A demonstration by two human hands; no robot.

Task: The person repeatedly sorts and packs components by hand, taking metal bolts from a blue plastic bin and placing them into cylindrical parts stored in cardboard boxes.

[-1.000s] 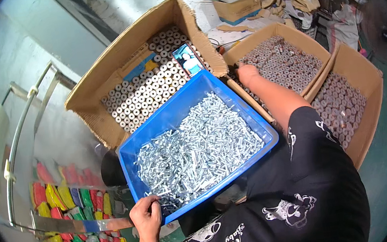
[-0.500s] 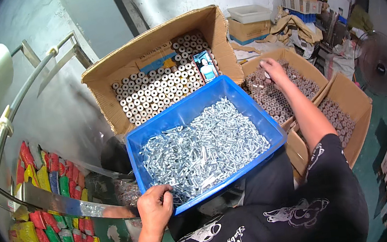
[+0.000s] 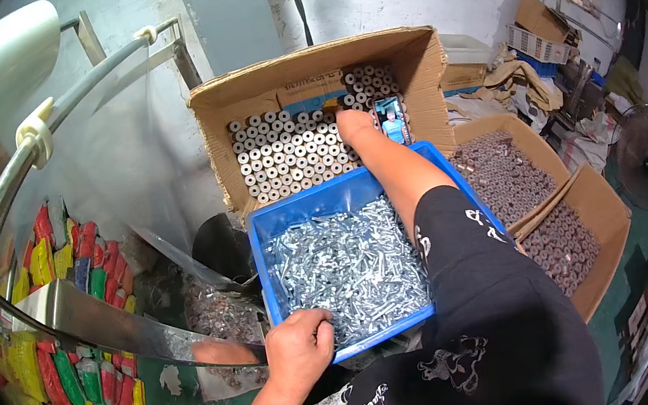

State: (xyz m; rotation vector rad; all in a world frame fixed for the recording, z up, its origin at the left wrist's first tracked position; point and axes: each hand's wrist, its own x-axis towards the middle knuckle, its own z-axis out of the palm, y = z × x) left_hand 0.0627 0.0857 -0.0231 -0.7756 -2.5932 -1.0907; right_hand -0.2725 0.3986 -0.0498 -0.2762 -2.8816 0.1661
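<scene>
A blue plastic bin point(image 3: 293, 214) full of shiny metal screws point(image 3: 348, 264) sits in front of me. My left hand point(image 3: 300, 349) grips its near rim, fingers curled over the edge. My right hand point(image 3: 355, 126) reaches over the bin into a cardboard box point(image 3: 307, 67) packed with upright white-ended tubes point(image 3: 278, 155); it rests on the tubes beside a phone point(image 3: 391, 120) with a lit screen. Whether its fingers hold anything is hidden.
Two open cardboard boxes of dark round parts point(image 3: 503, 176) point(image 3: 568, 245) lie to the right. A curved metal chute point(image 3: 104, 322) and a rail point(image 3: 33, 141) stand at the left over colourful packets point(image 3: 80, 386). A clear bag point(image 3: 220, 312) lies below the bin. Clutter and a fan point(image 3: 647, 163) sit far right.
My right hand has moved from the box of dark parts on the right across to the tube box by the phone. My left hand stays on the bin's rim.
</scene>
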